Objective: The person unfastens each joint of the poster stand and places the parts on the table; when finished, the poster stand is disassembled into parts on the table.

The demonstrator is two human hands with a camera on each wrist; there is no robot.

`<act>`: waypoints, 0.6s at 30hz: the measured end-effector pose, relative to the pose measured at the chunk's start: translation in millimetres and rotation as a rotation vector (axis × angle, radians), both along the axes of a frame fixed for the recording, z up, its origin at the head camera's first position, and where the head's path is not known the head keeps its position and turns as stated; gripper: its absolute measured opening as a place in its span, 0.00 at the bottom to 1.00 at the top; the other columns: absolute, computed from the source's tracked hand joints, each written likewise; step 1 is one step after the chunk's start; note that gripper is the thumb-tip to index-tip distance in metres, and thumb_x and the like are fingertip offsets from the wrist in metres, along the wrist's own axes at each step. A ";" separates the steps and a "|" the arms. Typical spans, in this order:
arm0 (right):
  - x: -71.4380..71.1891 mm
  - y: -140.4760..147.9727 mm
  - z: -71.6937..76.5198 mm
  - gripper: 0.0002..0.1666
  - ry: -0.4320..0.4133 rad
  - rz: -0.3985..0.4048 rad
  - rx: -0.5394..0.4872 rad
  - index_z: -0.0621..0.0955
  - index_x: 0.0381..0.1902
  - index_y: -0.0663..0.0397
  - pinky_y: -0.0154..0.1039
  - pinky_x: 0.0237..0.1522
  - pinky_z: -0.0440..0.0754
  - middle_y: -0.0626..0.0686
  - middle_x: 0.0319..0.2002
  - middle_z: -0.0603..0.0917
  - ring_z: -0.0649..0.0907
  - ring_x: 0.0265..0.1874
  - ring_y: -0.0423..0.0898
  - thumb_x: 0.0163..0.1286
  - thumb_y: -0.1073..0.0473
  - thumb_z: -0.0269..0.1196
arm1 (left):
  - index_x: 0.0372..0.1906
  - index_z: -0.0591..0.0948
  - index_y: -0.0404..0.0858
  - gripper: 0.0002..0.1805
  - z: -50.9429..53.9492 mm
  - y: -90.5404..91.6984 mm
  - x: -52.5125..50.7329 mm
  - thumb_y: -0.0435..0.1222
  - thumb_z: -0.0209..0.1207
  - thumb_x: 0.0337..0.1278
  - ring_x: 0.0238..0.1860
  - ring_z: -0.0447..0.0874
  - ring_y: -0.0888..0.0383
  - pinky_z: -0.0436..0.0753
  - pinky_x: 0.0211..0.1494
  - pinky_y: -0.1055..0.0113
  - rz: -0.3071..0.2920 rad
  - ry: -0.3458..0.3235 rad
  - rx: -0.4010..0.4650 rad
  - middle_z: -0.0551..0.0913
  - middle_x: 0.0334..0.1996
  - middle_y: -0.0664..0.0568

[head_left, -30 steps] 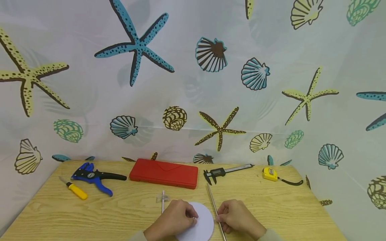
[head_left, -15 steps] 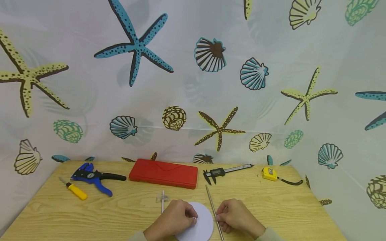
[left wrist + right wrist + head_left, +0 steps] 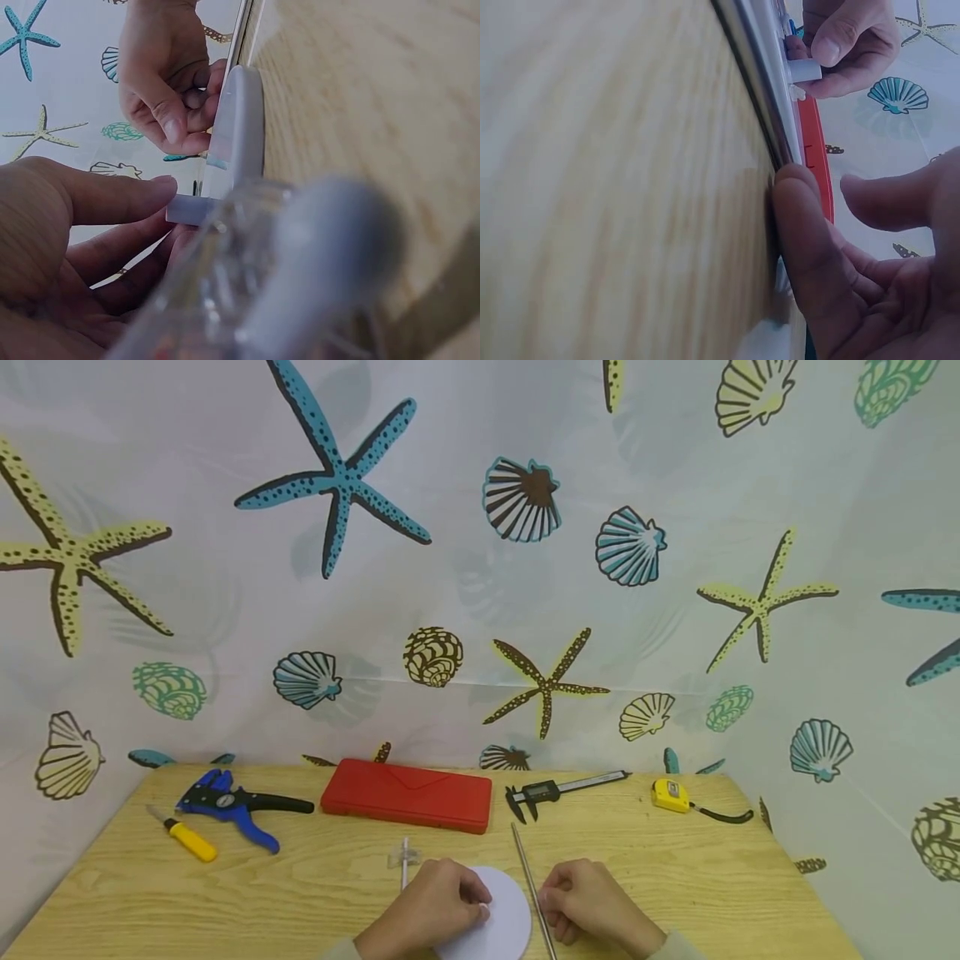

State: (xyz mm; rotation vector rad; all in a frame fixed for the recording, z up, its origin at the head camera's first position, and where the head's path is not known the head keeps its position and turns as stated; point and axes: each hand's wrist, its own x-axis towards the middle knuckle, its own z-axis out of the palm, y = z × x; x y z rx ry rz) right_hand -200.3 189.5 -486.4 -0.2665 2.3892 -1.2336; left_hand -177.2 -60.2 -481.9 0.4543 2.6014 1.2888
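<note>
My left hand (image 3: pixel 431 906) pinches a short white peg (image 3: pixel 184 210) standing on a flat white disc (image 3: pixel 510 914), which lies on the table. To the right of the disc lies a thin metal rod (image 3: pixel 528 877), running away from me. A fingertip of my right hand (image 3: pixel 588 902) touches the rod's side. In the right wrist view the right thumb (image 3: pixel 892 201) stands apart from the rod. Left of the disc lies a thin white stick (image 3: pixel 405 864) with clear plastic around it, partly hidden by my left hand.
At the back stand a red case (image 3: pixel 408 795) and a digital caliper (image 3: pixel 543 791). A yellow tape measure (image 3: pixel 670 795) lies at the right. Blue and black wire strippers (image 3: pixel 236 802) and a yellow-handled knife (image 3: pixel 191 840) lie at the left. A patterned curtain (image 3: pixel 450 560) hangs behind the table.
The metal rod has shifted slightly left, closer to the disc, with my right hand beside it. My left hand keeps its pinch on the peg. The head view tips up very slightly.
</note>
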 end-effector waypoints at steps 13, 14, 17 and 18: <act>-1.3 2.6 -1.6 0.10 0.001 0.009 -0.007 0.84 0.34 0.55 0.36 0.23 0.84 0.48 0.23 0.84 0.82 0.20 0.40 0.72 0.55 0.61 | 0.34 0.89 0.42 0.04 3.1 -3.6 5.0 0.36 0.71 0.53 0.34 0.79 0.58 0.80 0.38 0.64 0.073 -0.146 0.060 0.86 0.28 0.57; -1.2 2.4 -1.1 0.11 0.015 0.012 -0.005 0.84 0.34 0.55 0.36 0.23 0.84 0.48 0.22 0.84 0.82 0.19 0.41 0.73 0.55 0.61 | 0.34 0.89 0.43 0.04 3.5 -5.3 5.7 0.37 0.71 0.53 0.34 0.79 0.58 0.80 0.38 0.64 0.084 -0.157 0.064 0.86 0.28 0.57; -0.7 2.3 1.5 0.11 0.071 0.020 -0.002 0.83 0.35 0.55 0.34 0.22 0.82 0.48 0.22 0.83 0.81 0.19 0.41 0.73 0.54 0.61 | 0.34 0.88 0.44 0.04 6.0 -13.6 7.1 0.39 0.71 0.54 0.34 0.78 0.58 0.78 0.37 0.65 0.114 -0.146 0.052 0.85 0.29 0.58; -0.7 2.8 2.7 0.11 0.096 0.022 -0.002 0.83 0.35 0.55 0.34 0.21 0.81 0.48 0.21 0.83 0.81 0.19 0.41 0.73 0.54 0.61 | 0.34 0.88 0.45 0.04 7.2 -17.3 7.5 0.40 0.71 0.54 0.34 0.77 0.58 0.78 0.36 0.65 0.127 -0.134 0.043 0.84 0.29 0.58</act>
